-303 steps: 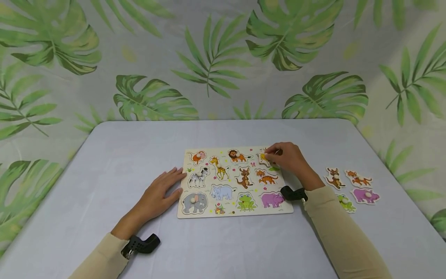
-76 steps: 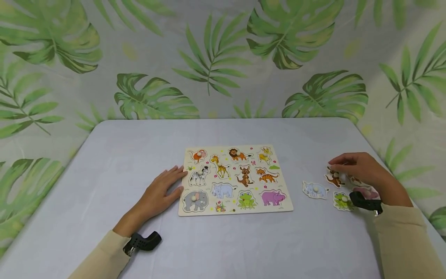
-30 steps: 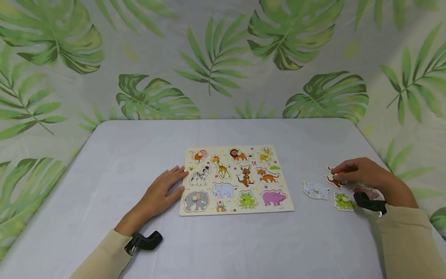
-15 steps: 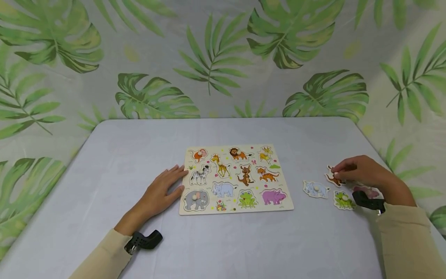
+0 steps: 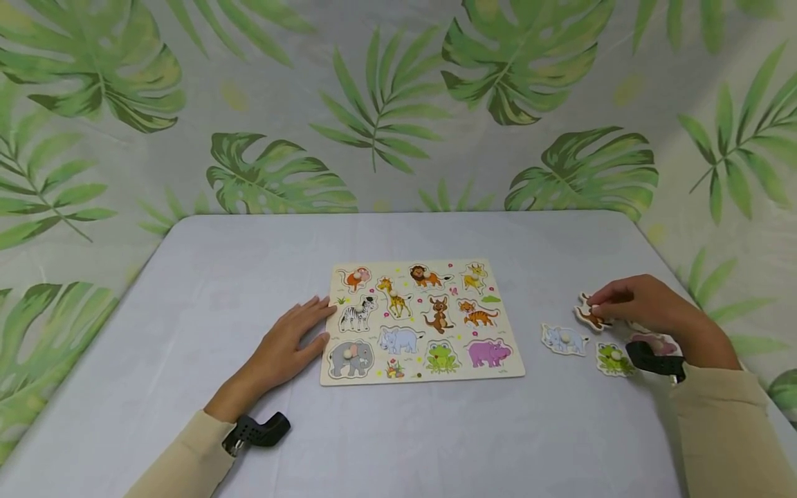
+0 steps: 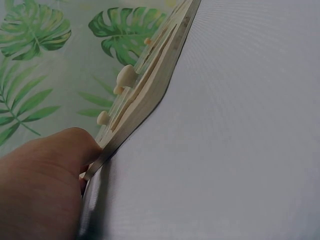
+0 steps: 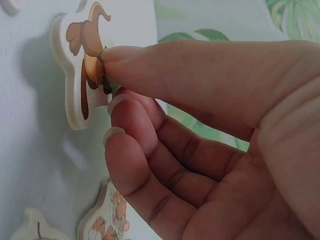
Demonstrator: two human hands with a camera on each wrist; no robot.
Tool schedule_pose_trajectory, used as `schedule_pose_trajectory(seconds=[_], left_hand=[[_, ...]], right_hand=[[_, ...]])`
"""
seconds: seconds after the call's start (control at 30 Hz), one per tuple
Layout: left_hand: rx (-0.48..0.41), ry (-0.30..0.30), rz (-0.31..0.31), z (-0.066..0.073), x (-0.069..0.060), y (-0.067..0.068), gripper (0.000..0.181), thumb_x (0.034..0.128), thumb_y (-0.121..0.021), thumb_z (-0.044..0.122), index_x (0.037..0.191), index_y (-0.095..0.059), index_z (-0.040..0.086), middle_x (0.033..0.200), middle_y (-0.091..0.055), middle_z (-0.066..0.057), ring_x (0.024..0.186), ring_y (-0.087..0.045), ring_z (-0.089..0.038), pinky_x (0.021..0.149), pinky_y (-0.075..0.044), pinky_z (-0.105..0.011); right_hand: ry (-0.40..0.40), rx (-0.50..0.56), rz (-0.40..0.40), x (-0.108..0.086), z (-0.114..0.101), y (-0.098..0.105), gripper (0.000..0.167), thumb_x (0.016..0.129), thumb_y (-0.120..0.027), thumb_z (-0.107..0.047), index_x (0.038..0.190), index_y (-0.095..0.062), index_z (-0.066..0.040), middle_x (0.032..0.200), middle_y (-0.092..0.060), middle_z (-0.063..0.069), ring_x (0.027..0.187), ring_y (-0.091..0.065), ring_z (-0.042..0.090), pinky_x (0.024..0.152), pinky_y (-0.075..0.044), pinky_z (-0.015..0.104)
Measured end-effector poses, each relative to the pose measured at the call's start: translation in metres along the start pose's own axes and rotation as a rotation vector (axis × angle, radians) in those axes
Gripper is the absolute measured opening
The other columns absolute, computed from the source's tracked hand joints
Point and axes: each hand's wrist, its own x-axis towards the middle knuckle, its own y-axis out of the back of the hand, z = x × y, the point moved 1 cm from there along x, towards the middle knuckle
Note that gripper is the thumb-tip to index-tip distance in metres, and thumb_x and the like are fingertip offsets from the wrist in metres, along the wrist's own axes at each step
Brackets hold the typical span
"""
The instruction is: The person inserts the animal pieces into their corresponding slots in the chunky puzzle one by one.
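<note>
Right hand (image 5: pixel 660 308), at three o'clock from the puzzle board (image 5: pixel 387 269), pinches the kangaroo piece (image 5: pixel 586 318) between thumb and fingers; left hand (image 5: pixel 289 337), fingers extended, touches its nine o'clock edge.

About half looks done: elephant (image 5: pixel 358 363), giraffe (image 5: pixel 395 306), lion (image 5: pixel 418 278), goat (image 5: pixel 472 282) and monkey (image 5: pixel 352 282) appear seated; hippo (image 5: pixel 654 339), rhino (image 5: pixel 553 339), tiger (image 7: pixel 117 215) and frog (image 5: pixel 607 360) lie loose, four to eight o'clock of the kangaroo piece. Zebra (image 5: pixel 358 315) shows no clear knob, so remains uncertain.
</note>
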Motion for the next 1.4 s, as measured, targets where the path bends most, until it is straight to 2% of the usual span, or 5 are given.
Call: schedule_pose_trajectory(seconds=[0.4,0.63,0.83,1.1,1.4], left_hand=[[-0.002,-0.016,0.016,-0.001,-0.001,-0.001,0.049,0.0965,-0.058,0.024,0.142,-0.049,0.010,0.151,-0.040,-0.009,0.142,-0.029,-0.029,0.118,-0.018,-0.049],[0.004,-0.021,0.026,-0.001,-0.001,-0.001,0.048,0.0959,-0.059,0.023,0.141,-0.049,0.010,0.150,-0.040,-0.009,0.142,-0.030,-0.030,0.117,-0.019,-0.049],[-0.006,-0.016,0.018,0.001,0.000,0.001,0.049,0.0960,-0.059,0.023,0.142,-0.049,0.009,0.151,-0.040,-0.010,0.142,-0.029,-0.030,0.118,-0.019,-0.049],[-0.006,-0.012,0.008,0.002,0.000,0.000,0.048,0.0964,-0.058,0.023,0.142,-0.049,0.010,0.151,-0.039,-0.009,0.143,-0.028,-0.029,0.119,-0.017,-0.048],[-0.002,-0.002,0.005,-0.001,0.000,-0.001,0.049,0.0966,-0.058,0.025,0.142,-0.048,0.011,0.152,-0.039,-0.007,0.143,-0.028,-0.028,0.119,-0.017,-0.047]], right_hand=[[0.092,0.007,0.045,0.003,-0.016,-0.005,0.017,0.087,-0.073,-0.024,0.099,-0.075,-0.012,0.095,-0.071,0.001,0.082,-0.058,0.000,0.068,-0.050,0.020],[0.136,0.018,0.070,0.004,-0.026,-0.008,0.015,0.087,-0.073,-0.021,0.098,-0.075,-0.011,0.091,-0.071,-0.001,0.078,-0.059,0.000,0.065,-0.051,0.019],[0.116,-0.001,0.081,0.006,-0.034,-0.010,0.016,0.087,-0.073,-0.022,0.099,-0.075,-0.011,0.092,-0.071,-0.001,0.078,-0.059,0.003,0.067,-0.051,0.019],[0.140,0.000,0.102,0.009,-0.041,-0.014,0.017,0.088,-0.072,-0.021,0.100,-0.075,-0.010,0.090,-0.071,0.000,0.076,-0.060,0.005,0.065,-0.051,0.019],[0.099,-0.013,0.137,0.016,-0.052,-0.022,0.022,0.088,-0.072,-0.024,0.103,-0.074,-0.008,0.100,-0.071,0.009,0.085,-0.064,0.021,0.068,-0.053,0.023]])
